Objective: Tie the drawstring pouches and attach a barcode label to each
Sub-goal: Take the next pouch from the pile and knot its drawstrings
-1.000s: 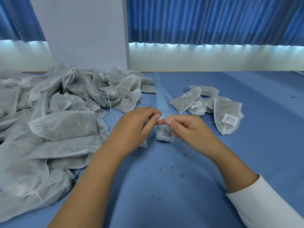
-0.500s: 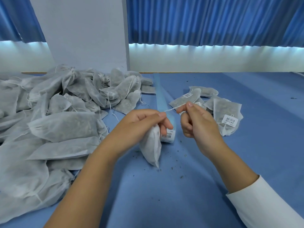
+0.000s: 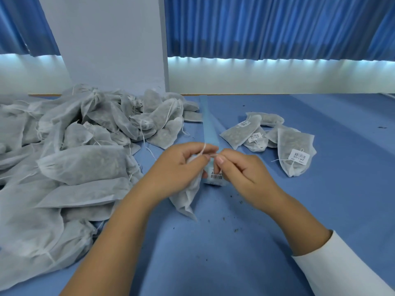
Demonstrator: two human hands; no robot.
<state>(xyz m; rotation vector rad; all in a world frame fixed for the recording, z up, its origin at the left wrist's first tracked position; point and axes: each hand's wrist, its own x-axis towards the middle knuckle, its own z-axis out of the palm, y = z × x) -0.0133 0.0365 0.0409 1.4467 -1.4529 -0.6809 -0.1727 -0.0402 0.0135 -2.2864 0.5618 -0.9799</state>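
Pouch [image 3: 186, 195], one, held mid-table [image 3: 235, 253] between both hands; string [image 3: 203, 149] not yet knotted, by the look of it.

Left hand [image 3: 181, 165] curled round the neck. The pouch's long axis runs down and nearward from that grip, its bottom corner at the table. Right hand [image 3: 241, 169] just right of it, almost touching, pinching the string end between thumb and forefinger. The string is a short run between the two hands with a loose tail rising off the left thumb, so the tie likely turns on the right hand. Label [image 3: 216, 177] lies just behind the fingers at the near end of a strip [image 3: 208, 124]. Pile [image 3: 85, 146] left, unlabelled; tagged pouches [image 3: 295, 152] far right. Hidden: the pouch mouth and any knot, inside the left fist; label print unreadable.
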